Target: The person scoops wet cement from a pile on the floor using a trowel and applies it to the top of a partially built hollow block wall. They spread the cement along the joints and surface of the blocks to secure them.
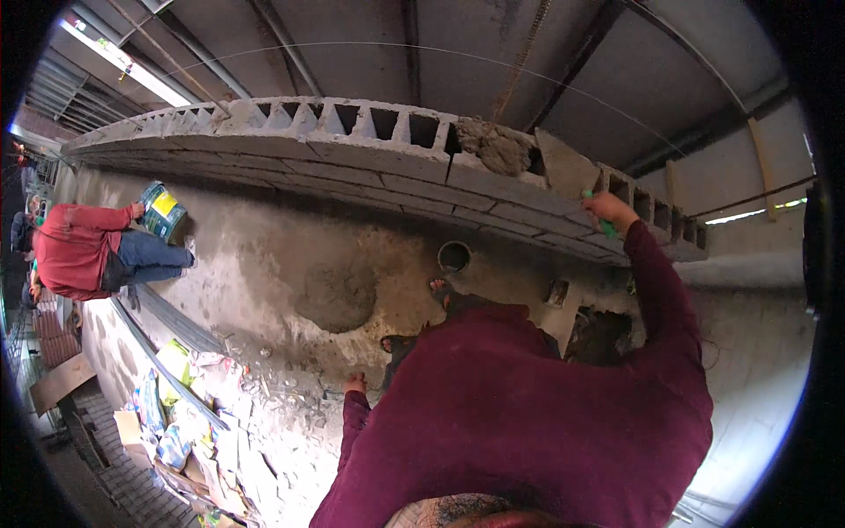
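Observation:
My right hand (612, 211) is closed around the green handle of a trowel. Its broad grey blade (566, 165) is tilted over the top of a concrete block wall (370, 158). Just left of the blade, a lump of wet mortar (497, 148) covers part of the hollow top course. Block cavities show open on both sides of the mortar and blade. My left hand (356, 383) hangs low at my side, away from the wall. It is small in view, and I cannot make out how its fingers are set.
A co-worker (84, 251) in a red top carries a bucket (164, 212) at the left. Another bucket (454, 256) stands near my foot by the wall. Wet mortar (336, 295) lies on the floor. Bags and cardboard (189, 422) are heaped lower left, beside long bars (167, 356).

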Demonstrator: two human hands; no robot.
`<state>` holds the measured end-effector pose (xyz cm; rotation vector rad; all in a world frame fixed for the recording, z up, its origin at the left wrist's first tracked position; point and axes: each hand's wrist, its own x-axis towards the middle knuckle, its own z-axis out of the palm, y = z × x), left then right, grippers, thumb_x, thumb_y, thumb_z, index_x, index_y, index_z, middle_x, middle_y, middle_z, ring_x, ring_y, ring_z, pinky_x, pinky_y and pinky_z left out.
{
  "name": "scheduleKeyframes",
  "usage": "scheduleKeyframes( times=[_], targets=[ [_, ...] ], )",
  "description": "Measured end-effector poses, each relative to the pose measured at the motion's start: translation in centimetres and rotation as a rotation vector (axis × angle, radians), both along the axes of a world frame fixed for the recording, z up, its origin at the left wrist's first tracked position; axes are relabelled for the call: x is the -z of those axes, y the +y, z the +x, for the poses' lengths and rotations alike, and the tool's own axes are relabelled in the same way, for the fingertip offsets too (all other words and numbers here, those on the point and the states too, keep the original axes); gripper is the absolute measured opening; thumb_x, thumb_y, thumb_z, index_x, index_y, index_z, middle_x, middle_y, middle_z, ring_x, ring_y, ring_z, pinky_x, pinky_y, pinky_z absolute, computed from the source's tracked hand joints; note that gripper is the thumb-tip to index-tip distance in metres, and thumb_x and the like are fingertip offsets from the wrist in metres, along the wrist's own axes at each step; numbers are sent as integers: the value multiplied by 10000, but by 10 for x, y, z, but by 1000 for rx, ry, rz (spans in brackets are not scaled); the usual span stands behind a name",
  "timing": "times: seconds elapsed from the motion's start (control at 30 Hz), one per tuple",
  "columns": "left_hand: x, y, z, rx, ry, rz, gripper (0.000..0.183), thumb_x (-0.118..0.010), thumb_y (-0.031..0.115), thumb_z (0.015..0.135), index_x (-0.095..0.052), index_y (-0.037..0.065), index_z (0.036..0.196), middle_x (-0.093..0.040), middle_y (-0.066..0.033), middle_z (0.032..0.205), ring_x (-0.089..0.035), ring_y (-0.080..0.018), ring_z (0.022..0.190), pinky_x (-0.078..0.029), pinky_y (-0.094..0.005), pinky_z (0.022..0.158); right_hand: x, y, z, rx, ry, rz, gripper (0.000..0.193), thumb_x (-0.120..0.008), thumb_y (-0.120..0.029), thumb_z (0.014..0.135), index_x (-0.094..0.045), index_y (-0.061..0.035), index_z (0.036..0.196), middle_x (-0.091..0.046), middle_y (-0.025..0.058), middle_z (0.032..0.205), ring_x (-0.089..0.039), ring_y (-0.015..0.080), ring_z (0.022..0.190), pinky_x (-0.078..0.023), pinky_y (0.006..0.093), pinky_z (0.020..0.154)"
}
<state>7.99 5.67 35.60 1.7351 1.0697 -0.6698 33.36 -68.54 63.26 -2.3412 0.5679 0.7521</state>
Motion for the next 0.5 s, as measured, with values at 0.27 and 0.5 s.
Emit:
scheduleKeyframes(
  times=[0.27, 0.5],
  targets=[
    [13, 14, 1, 421, 108, 11, 555, -604, 293, 819, -459, -40, 1239, -637, -147, 990, -619, -207, 734, -487, -334, 618, -8, 120, 66, 284, 28, 401, 278, -512, -241, 877, -488, -60, 667, -495, 7, 610, -469, 81, 535, -400, 269, 494],
    [-11, 2, 14, 13, 29, 22, 474, -618, 297, 806, -530, 8, 1171, -640, -120, 943, -619, -209, 747, -489, -336, 619, -56, 114, 117, -307, -189, -346, 300, -549, -234, 815, -574, 59, 758, -588, 180, 675, -603, 304, 642, -471, 421, 606]
  ],
)
